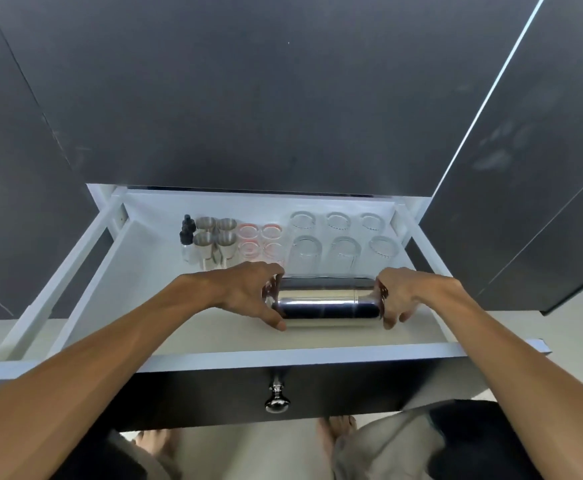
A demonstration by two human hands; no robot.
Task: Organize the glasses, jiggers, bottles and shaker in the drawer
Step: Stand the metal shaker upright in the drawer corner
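A shiny steel shaker (pixel 328 303) lies on its side across the white drawer (pixel 303 356), near its front. My left hand (pixel 252 292) grips its left end and my right hand (pixel 399 294) grips its right end. Behind it, along the drawer's back, stand two small dark-capped bottles (pixel 186 233), several steel jiggers (pixel 215 237), several small red-tinted glasses (pixel 260 240) and several clear tumblers (pixel 342 237), all in neat rows.
The drawer front is dark with a metal knob (pixel 277 400). Dark cabinet panels (pixel 248 98) rise behind the drawer and to the right. The drawer's white side rail (pixel 58 275) runs along the left. My bare feet show on the floor below.
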